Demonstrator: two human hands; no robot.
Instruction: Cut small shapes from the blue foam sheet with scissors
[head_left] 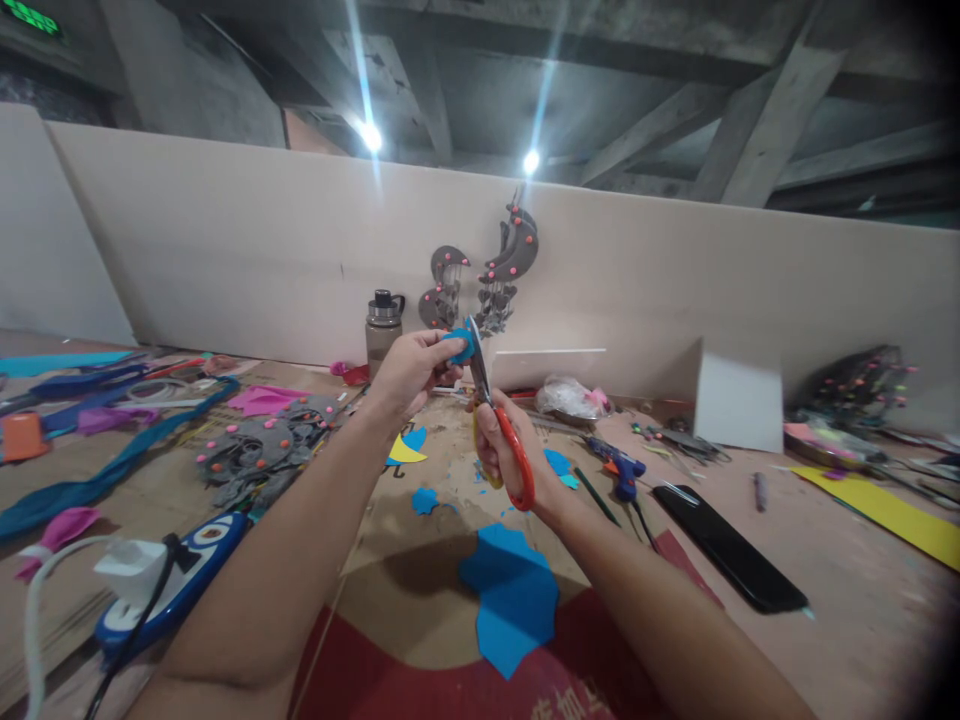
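My left hand [417, 368] pinches a small blue felt or foam piece [459, 346] between thumb and fingers. My right hand [504, 440] grips scissors [522, 470] with red and yellow handles. Their blades point up and lie against the right edge of the blue piece. Below, on the cardboard, lies a larger blue sheet [514, 600] with a scalloped, cut edge. A small blue cutout [424, 501] and a yellow crescent [409, 450] rest to its upper left. More blue cutouts [556, 462] lie beside my right wrist.
A black phone [727, 548] and a blue glue gun [621, 468] lie at right. A blue power strip [176, 585] with a white plug is at left, near grey felt pieces [247, 445]. A bottle [384, 325] stands behind, by grey moon ornaments [514, 245] on the white board.
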